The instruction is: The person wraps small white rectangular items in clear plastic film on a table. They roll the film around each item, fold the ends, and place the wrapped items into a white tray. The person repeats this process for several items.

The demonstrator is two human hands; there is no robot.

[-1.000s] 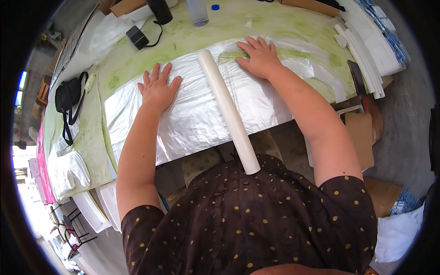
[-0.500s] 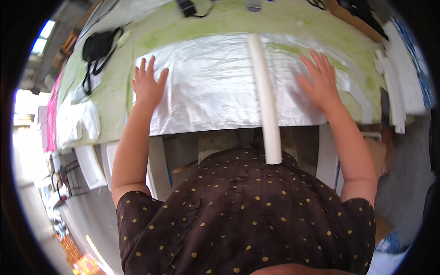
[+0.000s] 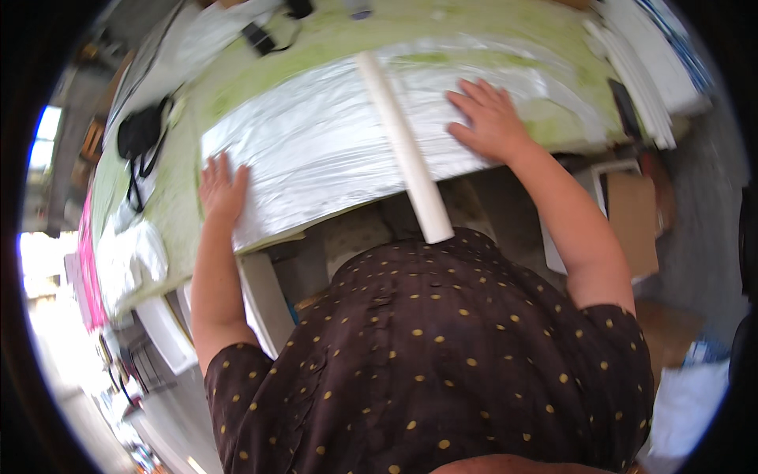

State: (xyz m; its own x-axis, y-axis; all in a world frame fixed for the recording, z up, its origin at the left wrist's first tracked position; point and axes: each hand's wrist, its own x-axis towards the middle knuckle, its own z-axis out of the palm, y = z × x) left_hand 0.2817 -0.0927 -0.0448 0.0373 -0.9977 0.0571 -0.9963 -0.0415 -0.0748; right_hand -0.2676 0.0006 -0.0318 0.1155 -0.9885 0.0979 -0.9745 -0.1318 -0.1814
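A wide silvery-white plastic sheet [image 3: 308, 142] lies along the near edge of the table, with wrinkles across it. Across it rests a long white tube or roll [image 3: 401, 146], its near end sticking out past the table edge toward my body. My left hand [image 3: 223, 189] is at the sheet's left end, fingers stretched out and holding nothing. On the right, my right hand [image 3: 491, 125] is spread over the sheet to the right of the roll, palm down and holding nothing. Whether either palm presses on the sheet cannot be made out.
The table has a green patterned cover [image 3: 185, 158]. A black bag with a strap [image 3: 142, 133] lies at the left, near a crumpled white plastic bag [image 3: 134, 261]. At the far side is a small black device [image 3: 259, 38]. White rolls [image 3: 632, 83] lie at the right edge; below stands a cardboard box [image 3: 632, 225].
The whole view has tilted and shifted. My left hand has come nearer the sheet's left end, and my right hand has moved closer to the roll. Both stay spread and hold nothing.
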